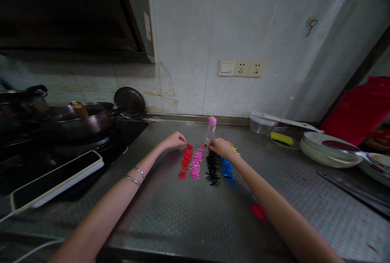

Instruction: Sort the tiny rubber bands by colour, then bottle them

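Observation:
Rows of small elastic bands lie on the metal counter: red bands (185, 162), pink bands (196, 164), black bands (212, 169) and blue bands (228, 170). Some yellow bands (234, 148) show just behind my right wrist. My left hand (176, 139) is at the far end of the red row, fingers pinched together. My right hand (220, 147) hovers over the far end of the black row, its thumb and fingertips closed. Whatever either pinch holds is too small to make out. A clear bottle with a pink cap (211, 128) stands just behind my right hand, beside a tiny dark multicoloured item (205, 145).
At left, a phone on a white power bank (57, 180) lies by the stove, with a pan (79, 121) behind. On the right are a yellow sponge (282, 139), stacked bowls (329, 151) and a knife (356, 192). A red object (257, 212) lies beside my right forearm.

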Available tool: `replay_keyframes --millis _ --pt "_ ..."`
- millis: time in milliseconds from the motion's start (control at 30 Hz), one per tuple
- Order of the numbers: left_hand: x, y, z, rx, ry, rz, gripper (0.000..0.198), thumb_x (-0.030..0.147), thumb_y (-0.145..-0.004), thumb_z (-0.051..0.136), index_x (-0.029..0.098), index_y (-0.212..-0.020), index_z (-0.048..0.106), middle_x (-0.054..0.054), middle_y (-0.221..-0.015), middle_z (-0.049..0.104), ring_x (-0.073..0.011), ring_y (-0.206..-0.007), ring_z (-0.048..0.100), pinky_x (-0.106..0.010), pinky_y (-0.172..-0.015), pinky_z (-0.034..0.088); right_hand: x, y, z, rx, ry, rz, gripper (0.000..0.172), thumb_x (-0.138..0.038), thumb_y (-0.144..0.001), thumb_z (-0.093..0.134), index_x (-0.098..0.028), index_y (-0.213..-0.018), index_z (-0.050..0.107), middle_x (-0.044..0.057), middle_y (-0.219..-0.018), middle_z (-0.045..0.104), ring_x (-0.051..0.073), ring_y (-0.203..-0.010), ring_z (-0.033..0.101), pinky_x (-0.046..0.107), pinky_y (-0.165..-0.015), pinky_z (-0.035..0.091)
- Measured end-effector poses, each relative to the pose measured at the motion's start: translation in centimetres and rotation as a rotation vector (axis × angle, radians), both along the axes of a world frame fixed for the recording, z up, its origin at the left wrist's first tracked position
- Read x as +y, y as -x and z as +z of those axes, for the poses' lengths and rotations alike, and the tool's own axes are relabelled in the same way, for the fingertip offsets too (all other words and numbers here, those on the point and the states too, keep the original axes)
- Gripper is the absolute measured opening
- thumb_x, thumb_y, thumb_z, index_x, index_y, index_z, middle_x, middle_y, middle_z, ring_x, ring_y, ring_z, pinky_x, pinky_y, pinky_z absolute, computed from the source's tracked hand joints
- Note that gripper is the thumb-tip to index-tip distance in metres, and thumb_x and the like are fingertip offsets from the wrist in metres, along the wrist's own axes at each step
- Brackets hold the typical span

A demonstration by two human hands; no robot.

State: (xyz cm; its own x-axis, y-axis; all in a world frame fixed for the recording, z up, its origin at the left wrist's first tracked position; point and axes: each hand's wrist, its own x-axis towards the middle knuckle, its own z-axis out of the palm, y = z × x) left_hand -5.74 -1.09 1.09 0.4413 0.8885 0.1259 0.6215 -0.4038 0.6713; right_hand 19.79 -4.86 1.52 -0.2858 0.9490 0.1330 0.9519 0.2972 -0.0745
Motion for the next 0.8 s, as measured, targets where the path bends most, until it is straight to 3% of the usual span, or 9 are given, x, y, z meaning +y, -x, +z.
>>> replay_keyframes --millis 233,367,500,633,800 --pt "0.0 -0.5 0.8 0.059 -0.046 0.040 0.024 0.022 -0.065 0.054 0.008 -0.075 0.071 -0.006 -0.068 0.067 -0.0118 -0.059 0.053 -0.020 -0.057 0.039 0.0 -0.3 1.2 0.106 0.012 0.073 0.022 -0.034 -0.081 0.050 -0.021 -0.088 0.067 0.005 -0.085 0.067 0.015 -0.076 0.060 0.019 -0.059 0.037" --pt "-0.1 -2.0 1.1 0.092 -0.052 0.037 0.026 0.020 -0.067 0.052 0.008 -0.080 0.071 -0.006 -0.069 0.067 -0.0114 -0.058 0.052 -0.020 -0.056 0.038 -0.5 0.6 1.5 0.147 0.053 0.207 0.022 -0.032 -0.080 0.051 -0.021 -0.090 0.068 0.003 -0.082 0.067 0.013 -0.072 0.059 0.019 -0.058 0.036" --pt "0.2 -4.0 0.5 0.135 -0.081 -0.016 0.028 0.019 -0.068 0.051 0.008 -0.084 0.071 -0.007 -0.072 0.068 -0.0119 -0.060 0.054 -0.020 -0.057 0.039 -1.0 1.0 1.2 0.130 0.096 0.279 0.023 -0.027 -0.077 0.052 -0.023 -0.093 0.068 0.002 -0.080 0.067 0.013 -0.071 0.059 0.019 -0.058 0.036" --pt "0.4 -5.7 -0.1 0.223 -0.133 -0.057 0.028 0.019 -0.069 0.051 0.011 -0.086 0.071 -0.005 -0.073 0.069 -0.0117 -0.060 0.055 -0.020 -0.060 0.040 -0.9 -0.5 1.0 0.162 0.062 0.242 0.024 -0.028 -0.076 0.053 -0.024 -0.094 0.068 0.001 -0.076 0.066 0.012 -0.067 0.058 0.018 -0.054 0.033" --pt "0.0 -7.1 0.3 0.273 -0.182 -0.028 0.026 0.021 -0.071 0.052 0.016 -0.087 0.072 -0.005 -0.077 0.069 -0.0130 -0.065 0.058 -0.020 -0.064 0.041 -0.4 -3.5 1.1 0.222 0.016 0.224 0.024 -0.027 -0.076 0.052 -0.022 -0.092 0.070 0.001 -0.073 0.066 0.011 -0.061 0.055 0.018 -0.052 0.032"
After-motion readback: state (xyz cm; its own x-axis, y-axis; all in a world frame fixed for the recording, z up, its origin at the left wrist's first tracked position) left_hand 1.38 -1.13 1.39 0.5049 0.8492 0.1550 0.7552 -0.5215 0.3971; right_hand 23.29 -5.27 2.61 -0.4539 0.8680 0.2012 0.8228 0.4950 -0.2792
